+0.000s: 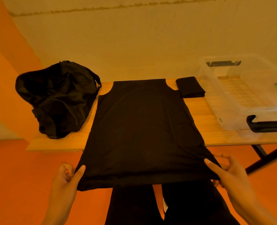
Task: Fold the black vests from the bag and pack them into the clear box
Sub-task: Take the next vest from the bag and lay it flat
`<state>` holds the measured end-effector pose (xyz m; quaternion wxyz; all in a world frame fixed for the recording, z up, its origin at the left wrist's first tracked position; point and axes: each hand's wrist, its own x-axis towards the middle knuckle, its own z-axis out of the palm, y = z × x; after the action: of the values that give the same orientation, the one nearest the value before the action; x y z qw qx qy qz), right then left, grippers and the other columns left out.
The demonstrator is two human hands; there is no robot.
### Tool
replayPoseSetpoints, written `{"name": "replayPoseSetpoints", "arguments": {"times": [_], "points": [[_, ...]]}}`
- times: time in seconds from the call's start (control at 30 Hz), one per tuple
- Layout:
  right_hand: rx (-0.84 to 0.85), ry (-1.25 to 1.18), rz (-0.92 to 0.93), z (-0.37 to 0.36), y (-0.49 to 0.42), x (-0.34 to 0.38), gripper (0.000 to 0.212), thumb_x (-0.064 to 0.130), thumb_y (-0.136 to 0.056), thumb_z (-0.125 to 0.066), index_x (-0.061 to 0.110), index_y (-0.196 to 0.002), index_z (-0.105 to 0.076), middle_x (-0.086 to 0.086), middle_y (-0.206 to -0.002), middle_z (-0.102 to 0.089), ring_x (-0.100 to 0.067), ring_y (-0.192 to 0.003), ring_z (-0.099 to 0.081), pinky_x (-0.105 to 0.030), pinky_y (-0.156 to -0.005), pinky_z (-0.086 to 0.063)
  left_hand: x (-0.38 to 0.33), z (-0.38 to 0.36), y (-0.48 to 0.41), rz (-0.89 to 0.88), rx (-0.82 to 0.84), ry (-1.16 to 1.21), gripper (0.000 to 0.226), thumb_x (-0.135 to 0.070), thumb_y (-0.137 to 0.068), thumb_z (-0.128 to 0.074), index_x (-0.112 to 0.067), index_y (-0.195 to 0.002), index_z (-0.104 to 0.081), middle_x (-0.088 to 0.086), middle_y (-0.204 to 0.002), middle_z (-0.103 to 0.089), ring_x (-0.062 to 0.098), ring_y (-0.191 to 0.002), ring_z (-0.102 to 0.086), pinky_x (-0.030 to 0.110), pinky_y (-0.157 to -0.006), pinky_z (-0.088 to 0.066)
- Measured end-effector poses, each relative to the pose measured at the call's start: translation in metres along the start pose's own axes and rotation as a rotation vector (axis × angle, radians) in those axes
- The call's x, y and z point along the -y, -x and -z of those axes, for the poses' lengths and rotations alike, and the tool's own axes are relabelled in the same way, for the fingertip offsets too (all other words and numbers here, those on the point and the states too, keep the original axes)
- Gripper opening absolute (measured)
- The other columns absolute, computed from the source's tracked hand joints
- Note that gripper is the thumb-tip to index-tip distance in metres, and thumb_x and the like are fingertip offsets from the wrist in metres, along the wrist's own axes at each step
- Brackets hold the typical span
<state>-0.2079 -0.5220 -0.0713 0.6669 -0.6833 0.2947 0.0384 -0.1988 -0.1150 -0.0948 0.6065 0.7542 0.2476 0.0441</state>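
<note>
The black vest (pixel 142 127) lies spread on the desk (pixel 204 117), hem hanging off it. Each grip, left hand (pixel 66 177) and right hand (pixel 230 174), pinches a hem corner. Folding looks just begun; next, lift the hem evenly towards the shoulders. Left of the vest sits the bag (pixel 58 98), right of it a folded vest (pixel 190 86) and the clear box (pixel 213 96)

Ahead of my fingers (pixel 80 172) the vest (pixel 142 127) spread on the table (pixel 204 120), bag (pixel 56 98) beyond my left hand (pixel 64 181), folded vest (pixel 190 86) and clear box (pixel 241 98) beyond my right hand (pixel 231 174), box rightmost.
</note>
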Motion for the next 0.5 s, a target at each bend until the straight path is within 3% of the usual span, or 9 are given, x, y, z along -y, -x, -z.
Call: {"name": "replayPoseSetpoints", "arguments": {"times": [0.1, 0.17, 0.27, 0.33, 0.37, 0.43, 0.5], "points": [[0.009, -0.015, 0.032, 0.004, 0.008, 0.002, 0.029, 0.014, -0.087, -0.071, 0.021, -0.112, -0.059, -0.019, -0.085, -0.072, -0.025, -0.066, -0.067, -0.033, -0.056, -0.048, 0.0, 0.005, 0.002, -0.015, 0.097, -0.067, 0.027, -0.02, -0.101, -0.058, -0.008, -0.089, -0.037, 0.03, -0.07, -0.045, 0.028, -0.053, -0.049, 0.039, -0.054, -0.039], [-0.01, 0.038, 0.056, 0.007, 0.012, -0.002, 0.026, 0.013, -0.089, -0.069, 0.017, -0.112, -0.06, -0.023, -0.081, -0.068, -0.028, -0.067, -0.064, -0.035, -0.058, -0.049, -0.004, 0.009, 0.008, -0.002, 0.157, -0.031, 0.02, -0.021, -0.098, -0.059, -0.007, -0.095, -0.045, 0.023, -0.067, -0.055, 0.025, -0.054, -0.049, 0.039, -0.057, -0.037], [0.068, 0.082, 0.08, 0.01, 0.017, -0.007, 0.017, 0.018, -0.091, -0.065, 0.012, -0.106, -0.062, -0.028, -0.075, -0.062, -0.031, -0.056, -0.055, -0.036, -0.051, -0.046, -0.006, 0.014, 0.013, 0.007, 0.214, -0.013, 0.02, -0.035, -0.085, -0.066, -0.015, -0.089, -0.066, 0.015, -0.071, -0.053, 0.027, -0.068, -0.044, 0.044, -0.067, -0.031], [0.159, 0.124, 0.097, 0.013, 0.019, -0.006, 0.027, 0.028, -0.083, -0.069, 0.005, -0.097, -0.066, -0.022, -0.069, -0.057, -0.028, -0.053, -0.046, -0.031, -0.049, -0.041, -0.003, 0.018, 0.015, -0.013, 0.214, -0.002, 0.018, -0.037, -0.079, -0.067, -0.021, -0.081, -0.076, 0.002, -0.066, -0.056, 0.025, -0.069, -0.043, 0.038, -0.068, -0.033], [0.202, 0.131, 0.088, 0.015, 0.018, -0.003, 0.034, 0.034, -0.077, -0.074, 0.005, -0.091, -0.069, -0.017, -0.067, -0.055, -0.025, -0.052, -0.044, -0.027, -0.048, -0.04, -0.002, 0.018, 0.014, -0.021, 0.199, 0.035, 0.018, -0.035, -0.077, -0.068, -0.021, -0.082, -0.078, -0.001, -0.071, -0.062, 0.025, -0.074, -0.049, 0.038, -0.07, -0.038], [0.25, 0.138, 0.059, 0.02, 0.016, 0.003, 0.047, 0.047, -0.06, -0.09, 0.009, -0.083, -0.074, -0.012, -0.066, -0.055, -0.019, -0.05, -0.044, -0.02, -0.049, -0.044, 0.004, 0.02, 0.009, 0.024, 0.194, 0.207, 0.021, -0.023, -0.08, -0.068, -0.013, -0.095, -0.08, 0.007, -0.101, -0.073, 0.029, -0.102, -0.063, 0.044, -0.092, -0.049], [0.277, 0.129, 0.028, 0.026, 0.008, 0.008, 0.069, 0.055, -0.031, -0.098, 0.015, -0.085, -0.078, -0.009, -0.071, -0.064, -0.017, -0.06, -0.058, -0.021, -0.061, -0.049, 0.007, 0.025, 0.006, 0.058, 0.263, 0.402, 0.025, -0.008, -0.083, -0.069, -0.006, -0.107, -0.076, 0.009, -0.125, -0.071, 0.027, -0.122, -0.064, 0.048, -0.1, -0.054]]}}
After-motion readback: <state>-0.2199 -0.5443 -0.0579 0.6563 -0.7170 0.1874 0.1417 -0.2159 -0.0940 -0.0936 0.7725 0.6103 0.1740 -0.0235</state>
